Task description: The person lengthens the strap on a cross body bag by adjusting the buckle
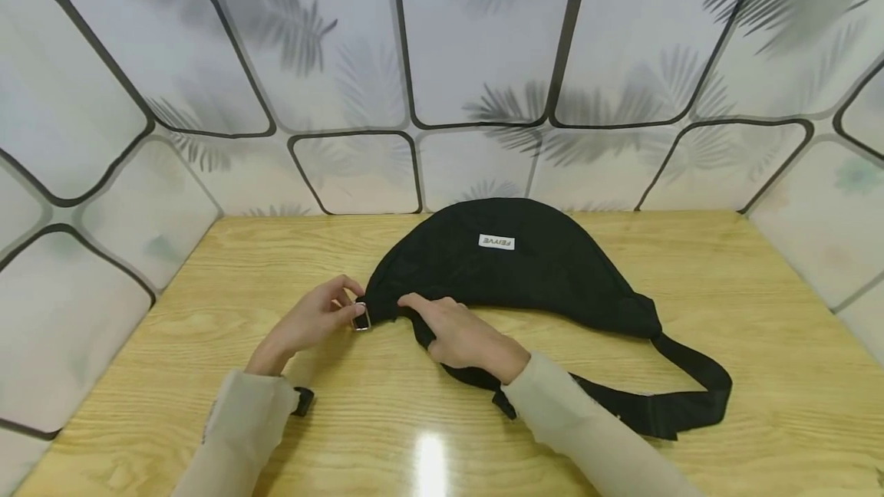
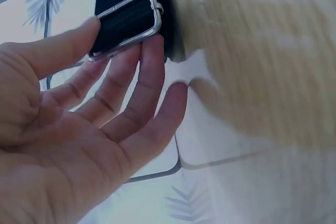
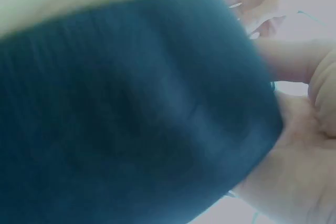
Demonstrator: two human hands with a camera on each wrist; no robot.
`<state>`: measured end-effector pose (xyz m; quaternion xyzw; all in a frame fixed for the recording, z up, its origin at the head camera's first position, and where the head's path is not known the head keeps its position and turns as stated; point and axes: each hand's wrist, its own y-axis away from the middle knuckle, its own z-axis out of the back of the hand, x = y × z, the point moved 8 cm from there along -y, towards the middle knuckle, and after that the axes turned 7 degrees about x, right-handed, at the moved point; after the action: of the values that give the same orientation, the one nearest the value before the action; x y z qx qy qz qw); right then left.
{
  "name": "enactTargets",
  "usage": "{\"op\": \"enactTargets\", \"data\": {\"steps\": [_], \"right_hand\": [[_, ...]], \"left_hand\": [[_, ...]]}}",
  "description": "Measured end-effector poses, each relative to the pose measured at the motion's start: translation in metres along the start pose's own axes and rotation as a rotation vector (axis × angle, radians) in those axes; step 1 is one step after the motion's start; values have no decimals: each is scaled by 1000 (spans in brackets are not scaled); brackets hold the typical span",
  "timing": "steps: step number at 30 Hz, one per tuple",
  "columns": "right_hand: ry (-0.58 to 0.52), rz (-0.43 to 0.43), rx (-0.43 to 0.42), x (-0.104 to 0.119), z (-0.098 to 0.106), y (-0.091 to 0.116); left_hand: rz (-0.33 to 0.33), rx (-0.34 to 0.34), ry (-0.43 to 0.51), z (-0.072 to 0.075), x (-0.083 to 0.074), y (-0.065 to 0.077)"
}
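A black fanny pack (image 1: 525, 274) with a small white label (image 1: 496, 241) lies on the table, its curved side toward the back wall. At its left end, my left hand (image 1: 311, 324) pinches a silver metal strap buckle (image 2: 126, 24) between thumb and fingers, and black webbing fills the frame. My right hand (image 1: 459, 336) grips the black strap (image 1: 691, 407) just below the pack's lower edge, its index finger pointing toward the left end. In the right wrist view, the blurred webbing (image 3: 131, 114) runs across the palm and hides part of the fingers.
The strap loops across the light wood table (image 1: 387, 436) to the pack's right end, passing beneath the right sleeve (image 1: 587, 424). A black piece (image 1: 302, 402) shows beside the left sleeve (image 1: 245, 413). Patterned white panels (image 1: 483, 44) stand behind and on both sides.
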<state>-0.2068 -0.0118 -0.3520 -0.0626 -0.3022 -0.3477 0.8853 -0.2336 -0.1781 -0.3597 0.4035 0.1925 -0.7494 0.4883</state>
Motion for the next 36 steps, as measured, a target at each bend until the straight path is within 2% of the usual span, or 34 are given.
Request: {"op": "enactTargets", "data": {"steps": [3, 6, 11, 16, 21, 29, 32, 36], "right_hand": [[16, -35, 6, -5, 1, -1], [46, -104, 34, -12, 1, -2], [131, -196, 65, -21, 1, -6], [148, -249, 60, -25, 3, -12], [43, -201, 37, -19, 3, -21], [-203, -112, -51, -12, 4, -37], [-246, -103, -105, -12, 6, -40], [-278, -107, -193, -17, 12, -42]], "left_hand": [[17, -3, 17, 1, 0, 1], [16, 27, 56, 0, 0, 1], [-31, 69, 46, -2, -2, 0], [-78, 58, 16, 0, -4, 1], [-116, 12, 30, 3, -7, 0], [-139, -61, 20, 7, -10, -2], [-146, -54, 19, 7, -11, 0], [-140, -6, 57, 4, -8, 1]]}}
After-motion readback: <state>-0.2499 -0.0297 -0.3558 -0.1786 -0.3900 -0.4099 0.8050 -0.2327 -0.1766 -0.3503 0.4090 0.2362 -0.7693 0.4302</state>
